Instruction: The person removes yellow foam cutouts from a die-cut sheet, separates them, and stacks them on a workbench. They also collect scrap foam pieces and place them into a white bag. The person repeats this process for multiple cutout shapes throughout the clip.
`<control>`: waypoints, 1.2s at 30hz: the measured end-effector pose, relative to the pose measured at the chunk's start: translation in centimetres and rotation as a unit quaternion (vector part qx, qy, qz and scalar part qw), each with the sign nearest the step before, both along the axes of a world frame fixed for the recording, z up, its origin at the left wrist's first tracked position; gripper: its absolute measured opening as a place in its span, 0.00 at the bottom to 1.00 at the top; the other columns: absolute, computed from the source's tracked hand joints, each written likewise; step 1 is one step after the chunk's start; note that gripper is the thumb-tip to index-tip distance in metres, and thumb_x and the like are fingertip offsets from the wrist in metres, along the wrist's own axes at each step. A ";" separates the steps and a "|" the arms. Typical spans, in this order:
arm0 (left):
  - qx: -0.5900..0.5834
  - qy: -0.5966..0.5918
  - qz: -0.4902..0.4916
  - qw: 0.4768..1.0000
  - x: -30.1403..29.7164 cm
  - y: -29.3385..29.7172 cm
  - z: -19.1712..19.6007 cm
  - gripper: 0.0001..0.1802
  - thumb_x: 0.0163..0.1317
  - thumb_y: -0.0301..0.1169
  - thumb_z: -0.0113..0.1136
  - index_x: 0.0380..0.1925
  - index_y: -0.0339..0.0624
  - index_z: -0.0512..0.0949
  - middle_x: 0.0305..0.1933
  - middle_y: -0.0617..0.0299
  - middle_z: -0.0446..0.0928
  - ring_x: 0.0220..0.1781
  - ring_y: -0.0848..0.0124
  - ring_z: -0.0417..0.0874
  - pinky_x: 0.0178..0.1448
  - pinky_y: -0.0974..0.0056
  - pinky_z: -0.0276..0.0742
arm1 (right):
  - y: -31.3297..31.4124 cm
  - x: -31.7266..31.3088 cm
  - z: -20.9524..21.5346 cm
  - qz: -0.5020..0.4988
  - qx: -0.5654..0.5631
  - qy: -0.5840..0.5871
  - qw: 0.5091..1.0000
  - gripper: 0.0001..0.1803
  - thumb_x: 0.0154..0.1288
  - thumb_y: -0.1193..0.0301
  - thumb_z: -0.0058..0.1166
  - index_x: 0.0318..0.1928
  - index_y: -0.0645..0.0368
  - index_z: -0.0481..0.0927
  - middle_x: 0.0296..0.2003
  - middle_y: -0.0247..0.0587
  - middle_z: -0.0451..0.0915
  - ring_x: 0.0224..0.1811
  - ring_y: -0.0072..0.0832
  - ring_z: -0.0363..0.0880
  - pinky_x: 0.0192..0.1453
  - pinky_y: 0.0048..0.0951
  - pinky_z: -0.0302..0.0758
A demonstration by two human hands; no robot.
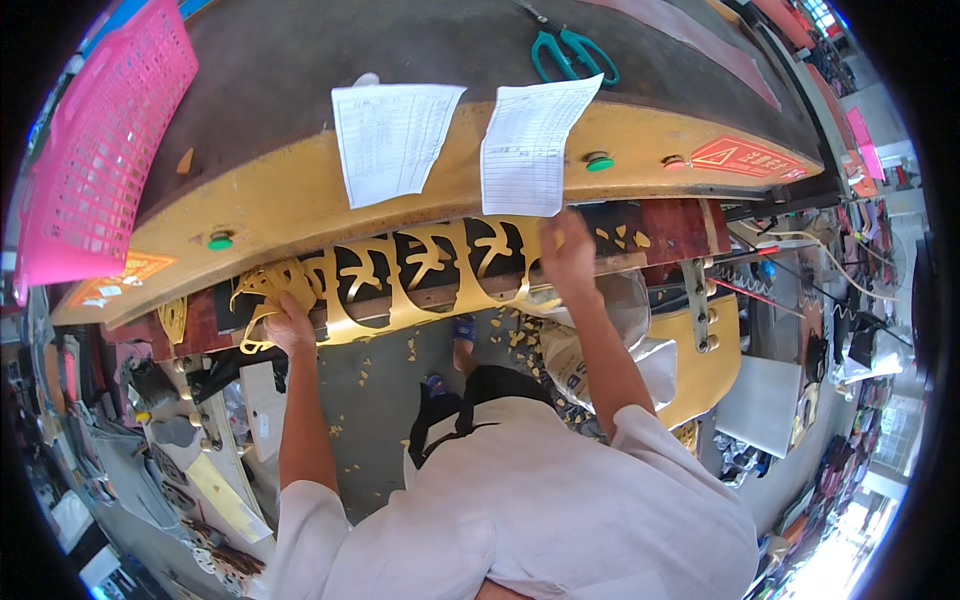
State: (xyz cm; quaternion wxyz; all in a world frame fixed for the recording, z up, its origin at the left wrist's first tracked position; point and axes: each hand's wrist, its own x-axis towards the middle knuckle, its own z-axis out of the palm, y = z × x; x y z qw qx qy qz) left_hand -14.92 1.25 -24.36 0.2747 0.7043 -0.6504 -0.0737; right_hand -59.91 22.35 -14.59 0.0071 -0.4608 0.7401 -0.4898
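A yellow sheet of leather-like material point(440, 313) with several large curved cut-outs lies along the front ledge of a machine, its lower edge hanging over. At its left end, my left hand point(290, 325) is closed on a bunch of yellow cut pieces point(285, 280) with strap-like openings. My right hand point(568, 258) is at the right end of the sheet, just below a hanging paper. Its fingers are curled, with a bit of yellow showing at them; what they hold is not clear. Small yellow scraps point(640, 239) lie on the dark ledge right of that hand.
Above the ledge runs a yellow machine beam point(270, 180) with green buttons point(598, 162) and two papers point(395, 140). Teal-handled scissors point(570, 55) and a pink basket point(110, 140) rest on top. A white sack point(610, 355) stands below right; scraps litter the floor.
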 end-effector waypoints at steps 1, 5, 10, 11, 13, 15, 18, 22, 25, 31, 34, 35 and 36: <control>-0.006 -0.004 -0.007 1.000 -0.3 -0.6 0.0 0.26 0.75 0.49 0.50 0.36 0.33 0.82 0.34 0.35 0.84 0.40 0.33 0.84 0.44 0.34 0.76 | 0.6 0.3 -1.3 0.042 0.007 0.056 0.998 0.11 0.66 0.71 0.64 0.48 0.59 0.86 0.37 0.46 0.85 0.39 0.51 0.84 0.47 0.51 0.81; -0.019 -0.065 0.004 0.998 -0.7 -1.3 -0.2 0.26 0.75 0.48 0.50 0.37 0.34 0.82 0.34 0.34 0.84 0.39 0.33 0.84 0.46 0.35 0.77 | 2.2 1.0 -5.2 0.046 0.091 0.169 0.980 0.09 0.66 0.63 0.68 0.33 0.53 0.86 0.33 0.39 0.83 0.38 0.44 0.83 0.49 0.47 0.76; -0.060 -0.073 -0.010 0.995 -0.5 -0.7 0.0 0.28 0.75 0.51 0.50 0.37 0.32 0.82 0.29 0.33 0.82 0.35 0.31 0.83 0.43 0.32 0.76 | 3.1 1.7 -6.3 0.045 0.095 0.175 0.979 0.11 0.64 0.62 0.68 0.28 0.51 0.85 0.31 0.38 0.81 0.37 0.44 0.82 0.44 0.48 0.76; -0.041 -0.066 -0.009 0.997 -0.4 -0.7 0.1 0.30 0.75 0.53 0.49 0.43 0.33 0.82 0.31 0.33 0.83 0.37 0.32 0.84 0.43 0.33 0.76 | 3.1 1.6 -6.2 0.047 0.090 0.173 0.980 0.12 0.64 0.61 0.68 0.28 0.52 0.85 0.31 0.38 0.81 0.37 0.45 0.81 0.43 0.48 0.76; -0.037 -0.029 -0.020 0.999 -0.2 -0.9 0.2 0.33 0.75 0.55 0.49 0.46 0.31 0.84 0.36 0.31 0.85 0.39 0.32 0.85 0.44 0.34 0.77 | 3.2 1.4 -6.3 0.046 0.086 0.169 0.981 0.13 0.65 0.61 0.68 0.27 0.53 0.85 0.31 0.40 0.81 0.37 0.46 0.81 0.41 0.50 0.76; -0.027 -0.012 -0.006 1.000 0.0 -0.6 0.2 0.34 0.75 0.55 0.49 0.41 0.28 0.84 0.36 0.30 0.85 0.39 0.32 0.85 0.44 0.35 0.77 | 3.4 1.4 -6.4 0.051 0.082 0.159 0.982 0.13 0.65 0.61 0.68 0.28 0.53 0.85 0.31 0.40 0.81 0.36 0.46 0.81 0.41 0.50 0.76; -0.058 0.073 -0.024 0.995 0.6 1.5 0.0 0.34 0.74 0.52 0.54 0.33 0.24 0.83 0.32 0.35 0.85 0.35 0.37 0.85 0.43 0.39 0.77 | 4.9 2.2 -6.4 0.056 0.089 0.153 0.983 0.13 0.65 0.61 0.68 0.28 0.53 0.85 0.31 0.41 0.81 0.35 0.46 0.81 0.40 0.50 0.76; 0.031 0.231 0.079 0.969 2.9 7.3 1.2 0.27 0.77 0.48 0.58 0.48 0.28 0.83 0.46 0.49 0.86 0.44 0.62 0.84 0.48 0.52 0.78 | 9.5 4.4 -3.8 0.077 0.136 0.087 0.984 0.10 0.68 0.64 0.67 0.34 0.58 0.88 0.33 0.44 0.83 0.35 0.48 0.83 0.44 0.49 0.80; -0.005 0.396 0.100 0.913 2.8 11.5 3.6 0.25 0.77 0.43 0.59 0.58 0.30 0.79 0.53 0.52 0.84 0.48 0.62 0.83 0.54 0.54 0.80 | 11.8 4.7 -0.2 0.015 0.201 -0.255 0.946 0.15 0.65 0.64 0.70 0.47 0.60 0.89 0.43 0.47 0.86 0.44 0.47 0.86 0.51 0.44 0.83; 0.104 0.493 -0.051 0.862 -10.2 19.5 5.9 0.13 0.73 0.34 0.62 0.48 0.35 0.78 0.47 0.61 0.80 0.43 0.72 0.78 0.46 0.61 0.76 | 4.9 4.3 0.7 0.020 0.192 0.078 0.978 0.40 0.60 0.54 0.72 0.70 0.54 0.77 0.67 0.55 0.73 0.69 0.51 0.74 0.72 0.46 0.74; 0.207 0.531 -0.039 0.820 -17.3 21.6 5.7 0.14 0.71 0.32 0.63 0.49 0.34 0.78 0.41 0.62 0.81 0.37 0.73 0.78 0.37 0.62 0.75 | 4.5 7.0 -0.3 0.023 0.361 0.142 0.921 0.43 0.56 0.51 0.72 0.73 0.49 0.77 0.70 0.58 0.70 0.74 0.54 0.67 0.78 0.49 0.67; 0.187 0.565 -0.020 0.803 -19.5 22.6 5.5 0.14 0.71 0.32 0.63 0.49 0.33 0.78 0.40 0.62 0.81 0.36 0.73 0.79 0.36 0.61 0.76 | 5.4 7.6 -0.3 0.031 0.364 0.124 0.922 0.40 0.57 0.54 0.71 0.72 0.45 0.79 0.73 0.63 0.66 0.75 0.55 0.65 0.76 0.53 0.68; 0.169 0.588 -0.066 0.788 -20.1 23.4 5.6 0.15 0.70 0.32 0.63 0.50 0.33 0.78 0.41 0.61 0.82 0.36 0.71 0.81 0.38 0.60 0.78 | 6.4 7.5 0.1 0.036 0.311 0.084 0.946 0.40 0.57 0.55 0.72 0.72 0.46 0.80 0.72 0.62 0.68 0.72 0.51 0.69 0.74 0.50 0.71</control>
